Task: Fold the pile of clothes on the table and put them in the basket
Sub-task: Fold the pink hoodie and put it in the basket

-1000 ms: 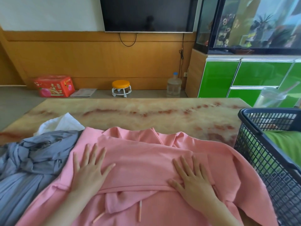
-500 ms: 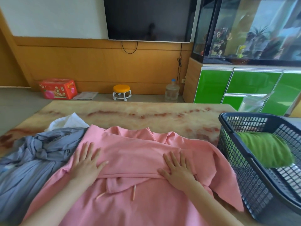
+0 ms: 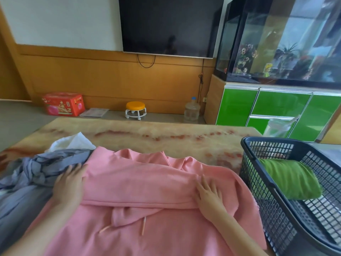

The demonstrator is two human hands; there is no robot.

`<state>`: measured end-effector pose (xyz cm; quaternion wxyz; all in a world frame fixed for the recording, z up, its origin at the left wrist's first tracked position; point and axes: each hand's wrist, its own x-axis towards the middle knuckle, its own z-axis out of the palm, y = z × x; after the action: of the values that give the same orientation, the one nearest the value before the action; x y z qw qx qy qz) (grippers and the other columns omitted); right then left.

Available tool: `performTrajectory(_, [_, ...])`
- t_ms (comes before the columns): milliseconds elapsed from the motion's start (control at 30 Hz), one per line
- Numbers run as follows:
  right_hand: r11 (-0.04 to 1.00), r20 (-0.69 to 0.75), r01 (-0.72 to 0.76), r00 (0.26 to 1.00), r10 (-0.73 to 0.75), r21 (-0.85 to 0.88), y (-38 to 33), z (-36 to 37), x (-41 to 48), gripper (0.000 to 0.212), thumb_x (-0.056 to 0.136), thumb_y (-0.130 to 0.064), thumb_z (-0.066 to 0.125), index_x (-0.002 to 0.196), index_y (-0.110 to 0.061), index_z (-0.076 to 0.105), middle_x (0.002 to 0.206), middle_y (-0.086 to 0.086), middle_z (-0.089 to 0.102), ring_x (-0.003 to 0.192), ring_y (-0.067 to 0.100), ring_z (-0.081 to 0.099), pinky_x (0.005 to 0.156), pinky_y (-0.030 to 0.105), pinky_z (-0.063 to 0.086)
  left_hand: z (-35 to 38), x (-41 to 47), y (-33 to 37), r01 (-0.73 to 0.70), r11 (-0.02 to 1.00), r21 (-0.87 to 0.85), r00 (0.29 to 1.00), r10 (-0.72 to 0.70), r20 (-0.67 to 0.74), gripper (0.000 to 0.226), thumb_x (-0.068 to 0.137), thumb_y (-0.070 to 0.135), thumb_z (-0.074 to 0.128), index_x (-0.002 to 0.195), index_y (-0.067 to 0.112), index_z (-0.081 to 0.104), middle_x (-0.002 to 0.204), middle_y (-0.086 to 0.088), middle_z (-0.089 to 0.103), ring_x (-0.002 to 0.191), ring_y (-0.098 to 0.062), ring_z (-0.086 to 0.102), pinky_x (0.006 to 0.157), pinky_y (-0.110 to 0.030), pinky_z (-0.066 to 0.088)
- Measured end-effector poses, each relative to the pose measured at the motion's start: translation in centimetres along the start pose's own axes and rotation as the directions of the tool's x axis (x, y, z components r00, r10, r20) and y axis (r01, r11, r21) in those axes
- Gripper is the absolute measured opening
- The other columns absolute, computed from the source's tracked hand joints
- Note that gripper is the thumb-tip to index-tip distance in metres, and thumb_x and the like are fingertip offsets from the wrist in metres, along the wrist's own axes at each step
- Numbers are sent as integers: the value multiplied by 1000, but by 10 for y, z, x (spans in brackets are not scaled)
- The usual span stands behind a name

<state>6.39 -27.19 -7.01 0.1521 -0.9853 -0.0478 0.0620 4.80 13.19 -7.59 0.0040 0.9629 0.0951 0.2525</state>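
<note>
While our left hand (image 3: 69, 183) and right hand (image 3: 209, 196) lie spread flat on the pink garment (image 3: 140, 182), centre frame, apparently setting its fold, the basket (image 3: 254, 172) stands at right.

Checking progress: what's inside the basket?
A folded green garment lies in the basket; whatever might be beneath it is covered.
</note>
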Motion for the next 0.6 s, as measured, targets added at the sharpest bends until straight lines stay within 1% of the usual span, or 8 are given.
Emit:
performTrajectory(133, [999, -71, -34, 997, 34, -7, 7, 3, 10, 51, 99, -24, 31, 148, -32, 21, 154, 9, 18, 133, 32, 27, 108, 38, 24, 0, 7, 20, 58, 998, -37, 998, -58, -8, 37, 58, -5, 82, 93, 5, 72, 81, -17, 67, 78, -39, 59, 66, -47, 44])
performTrajectory(200, [999, -126, -41, 991, 45, 35, 5, 8, 12, 54, 95, -13, 33, 145, -32, 30, 147, 8, 29, 124, 30, 32, 105, 40, 29, 3, 9, 21, 96, 994, -53, 995, -96, -2, 33, 62, -7, 78, 92, 7, 73, 82, -14, 65, 75, -38, 55, 63, -46, 45])
performTrajectory(300, [993, -222, -15, 974, 42, 121, 8, 12, 17, 58, 86, 0, 38, 137, -26, 47, 128, 6, 42, 113, 27, 39, 99, 40, 36, 0, 15, 18, 188, 973, -134, 982, -191, -8, 35, 72, -14, 63, 97, 9, 72, 92, -11, 66, 85, -36, 55, 67, -45, 48])
performTrajectory(400, [963, -323, 68, 946, 20, 259, 15, 17, 22, 33, 88, -3, 47, 115, -9, 65, 101, 5, 50, 94, 26, 48, 84, 35, 44, -5, 21, 15, 249, 945, -213, 964, -262, -35, 40, 70, -18, 54, 95, 8, 72, 92, -13, 68, 90, -36, 57, 69, -44, 47])
performTrajectory(467, [942, -350, 61, 935, 63, 331, 8, 4, 17, 15, 91, -13, 50, 95, -8, 63, 95, 3, 49, 90, 23, 49, 73, 25, 39, -7, 28, 8, 287, 923, -256, 949, -311, -58, 39, 71, -17, 53, 93, 9, 72, 92, -16, 67, 93, -38, 57, 71, -45, 46])
performTrajectory(500, [963, -373, 66, 927, 37, 260, 3, -1, 14, 13, 91, -16, 48, 90, -9, 60, 94, 2, 49, 89, 21, 48, 70, 22, 36, -8, 32, 4, 310, 913, -265, 940, -336, -58, 37, 73, -16, 53, 93, 9, 72, 94, -18, 67, 95, -40, 56, 72, -46, 46])
performTrajectory(533, [975, -395, 94, 919, -7, 203, 0, -3, 13, 14, 92, -16, 46, 89, -10, 58, 94, 1, 49, 90, 20, 46, 72, 21, 35, -7, 34, 2, 331, 907, -261, 933, -355, -51, 36, 74, -15, 53, 91, 10, 73, 95, -18, 66, 96, -40, 55, 72, -46, 45])
performTrajectory(600, [963, -361, 109, 932, -13, 245, -7, 0, 8, 23, 92, -12, 39, 95, -10, 61, 99, -1, 52, 93, 20, 42, 81, 27, 34, -5, 35, 3, 297, 939, -170, 948, -312, -66, 35, 69, -20, 57, 86, 7, 73, 93, -18, 63, 92, -42, 50, 70, -50, 44])
